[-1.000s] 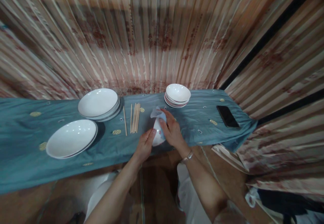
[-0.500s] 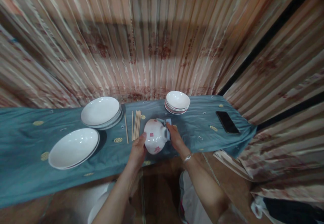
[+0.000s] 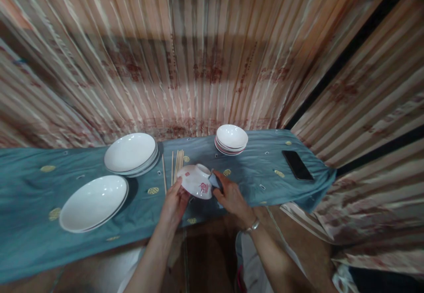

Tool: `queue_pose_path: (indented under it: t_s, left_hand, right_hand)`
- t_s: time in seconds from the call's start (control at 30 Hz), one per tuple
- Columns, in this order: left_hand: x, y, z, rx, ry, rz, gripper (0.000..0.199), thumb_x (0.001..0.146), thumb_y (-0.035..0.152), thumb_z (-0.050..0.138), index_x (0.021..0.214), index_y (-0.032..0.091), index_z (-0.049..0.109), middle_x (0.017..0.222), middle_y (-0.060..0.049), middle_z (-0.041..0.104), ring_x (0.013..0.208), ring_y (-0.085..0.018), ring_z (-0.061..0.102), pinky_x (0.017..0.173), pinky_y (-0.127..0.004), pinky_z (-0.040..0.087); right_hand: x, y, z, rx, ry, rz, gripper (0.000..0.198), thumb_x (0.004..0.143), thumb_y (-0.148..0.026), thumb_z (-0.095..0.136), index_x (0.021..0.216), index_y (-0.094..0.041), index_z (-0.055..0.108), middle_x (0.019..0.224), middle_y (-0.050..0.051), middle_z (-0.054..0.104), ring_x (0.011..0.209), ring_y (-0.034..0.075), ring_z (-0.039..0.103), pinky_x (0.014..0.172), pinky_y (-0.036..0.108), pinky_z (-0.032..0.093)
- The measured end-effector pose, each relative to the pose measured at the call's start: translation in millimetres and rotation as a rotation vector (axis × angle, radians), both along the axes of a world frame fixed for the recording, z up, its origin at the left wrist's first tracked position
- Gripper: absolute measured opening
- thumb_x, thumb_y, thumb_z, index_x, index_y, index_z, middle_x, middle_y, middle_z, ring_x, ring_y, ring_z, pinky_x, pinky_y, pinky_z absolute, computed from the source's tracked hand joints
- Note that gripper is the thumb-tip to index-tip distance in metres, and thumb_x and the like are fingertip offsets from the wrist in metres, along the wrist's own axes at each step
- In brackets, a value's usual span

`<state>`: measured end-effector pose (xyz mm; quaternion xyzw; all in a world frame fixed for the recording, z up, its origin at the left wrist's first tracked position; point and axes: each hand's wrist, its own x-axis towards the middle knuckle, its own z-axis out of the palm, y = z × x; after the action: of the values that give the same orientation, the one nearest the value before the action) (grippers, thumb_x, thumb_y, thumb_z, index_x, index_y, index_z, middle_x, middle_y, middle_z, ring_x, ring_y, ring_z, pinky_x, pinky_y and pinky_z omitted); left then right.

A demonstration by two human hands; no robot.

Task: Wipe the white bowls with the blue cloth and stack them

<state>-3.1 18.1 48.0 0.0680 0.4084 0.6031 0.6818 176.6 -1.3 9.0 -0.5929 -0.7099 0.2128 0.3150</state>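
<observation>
A white bowl (image 3: 195, 181) with red markings is tipped bottom-up over the front of the table. My left hand (image 3: 175, 200) grips its rim on the left, thumb on the outer wall. In my right hand (image 3: 231, 194) is a bluish-grey cloth (image 3: 215, 181), pinched and pressed to the bowl's right side near the foot. Wooden chopsticks (image 3: 179, 163) lie just behind my left hand, partly covered by the bowl. Beyond the bowl, towards the back, stands a stack of small white bowls (image 3: 232, 136).
On the left are a stack of white plates (image 3: 130, 152) and, nearer, more shallow white plates (image 3: 94, 202). A black phone (image 3: 297, 165) lies at the right end of the teal tablecloth (image 3: 255, 165). Patterned curtains (image 3: 212, 63) hang behind and to the right.
The bowl has turned in my hands, so its foot points more upward and a red marking faces me. My right hand has shifted with the cloth around the bowl's side.
</observation>
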Motion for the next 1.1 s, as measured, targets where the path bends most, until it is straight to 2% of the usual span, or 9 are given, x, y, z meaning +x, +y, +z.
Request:
queue_pose_path:
  t_s: [0.1, 0.23, 0.4, 0.53, 0.7, 0.8, 0.87, 1.0, 1.1]
  left_hand:
    - [0, 2, -1.4, -0.01, -0.018, 0.022, 0.027, 0.095, 0.007, 0.046, 0.083, 0.008, 0.071, 0.073, -0.008, 0.077, 0.063, -0.014, 0.073, 0.062, -0.019, 0.059]
    - [2, 2, -3.0, -0.021, -0.029, 0.035, 0.023, 0.094, 0.007, 0.048, 0.098, 0.007, 0.07, 0.075, -0.008, 0.077, 0.066, -0.014, 0.073, 0.065, -0.019, 0.059]
    - [4, 1, 1.0, -0.031, -0.016, 0.042, 0.027, 0.095, 0.006, 0.046, 0.11, 0.007, 0.068, 0.076, -0.009, 0.077, 0.067, -0.014, 0.073, 0.071, -0.021, 0.06]
    - [8, 3, 1.5, -0.017, 0.011, 0.04, 0.023, 0.094, 0.007, 0.047, 0.095, 0.009, 0.07, 0.077, -0.009, 0.077, 0.07, -0.013, 0.073, 0.073, -0.022, 0.06]
    - [25, 10, -4.6, 0.166, 0.06, -0.05, 0.012, 0.084, 0.026, 0.068, 0.084, 0.014, 0.071, 0.086, -0.008, 0.077, 0.085, -0.018, 0.073, 0.084, -0.034, 0.06]
    - [30, 8, -6.0, 0.301, 0.205, -0.14, 0.038, 0.069, 0.047, 0.08, 0.088, 0.015, 0.074, 0.099, -0.011, 0.076, 0.099, -0.027, 0.071, 0.089, -0.043, 0.058]
    - [24, 3, -5.8, 0.379, 0.41, -0.146, 0.048, 0.067, 0.055, 0.079, 0.095, 0.016, 0.074, 0.109, -0.013, 0.074, 0.105, -0.029, 0.068, 0.092, -0.046, 0.055]
    - [-5, -10, -9.3, 0.536, 0.973, 0.034, 0.043, 0.075, 0.053, 0.072, 0.104, 0.021, 0.073, 0.119, -0.011, 0.068, 0.119, -0.028, 0.06, 0.107, -0.044, 0.044]
    - [-20, -12, -20.3, 0.499, 1.059, 0.161, 0.049, 0.079, 0.051, 0.069, 0.12, 0.024, 0.066, 0.135, -0.011, 0.059, 0.123, -0.027, 0.056, 0.106, -0.042, 0.044]
  right_hand:
    - [3, -10, 13, -0.067, -0.039, 0.087, 0.072, 0.083, -0.022, 0.058, 0.151, -0.014, 0.034, 0.139, 0.015, 0.06, 0.119, 0.026, 0.063, 0.101, 0.038, 0.049]
    - [-7, -20, 14, -0.029, -0.183, 0.083, 0.083, 0.086, -0.034, 0.065, 0.155, -0.013, 0.023, 0.139, 0.019, 0.058, 0.124, 0.029, 0.059, 0.102, 0.039, 0.048]
    - [-30, -24, 3, -0.02, -0.468, -0.031, 0.064, 0.091, -0.025, 0.058, 0.148, -0.007, 0.035, 0.117, 0.021, 0.069, 0.102, 0.027, 0.068, 0.087, 0.038, 0.055]
    - [-32, -18, 4, -0.035, -0.506, -0.075, 0.054, 0.091, -0.021, 0.058, 0.14, -0.004, 0.045, 0.11, 0.023, 0.07, 0.096, 0.026, 0.07, 0.08, 0.035, 0.056]
    - [-20, -4, 4, -0.095, -0.18, -0.189, 0.04, 0.089, -0.013, 0.052, 0.128, -0.003, 0.055, 0.094, 0.019, 0.073, 0.084, 0.025, 0.07, 0.072, 0.031, 0.05]
    - [-18, 5, -2, -0.168, 0.088, -0.234, 0.023, 0.087, -0.012, 0.048, 0.097, -0.01, 0.068, 0.071, 0.009, 0.069, 0.065, 0.018, 0.064, 0.062, 0.025, 0.042]
    - [-19, 9, -7, -0.201, 0.192, -0.236, 0.02, 0.083, -0.013, 0.048, 0.073, -0.015, 0.065, 0.059, 0.003, 0.061, 0.056, 0.015, 0.057, 0.056, 0.023, 0.036]
    - [-19, 16, -14, -0.248, 0.401, -0.237, 0.024, 0.077, -0.021, 0.046, 0.052, -0.02, 0.047, 0.046, -0.004, 0.044, 0.049, 0.011, 0.044, 0.05, 0.022, 0.029]
    - [-15, 21, -12, -0.25, 0.564, -0.234, 0.026, 0.076, -0.033, 0.043, 0.052, -0.021, 0.044, 0.046, -0.005, 0.041, 0.048, 0.011, 0.039, 0.047, 0.023, 0.029]
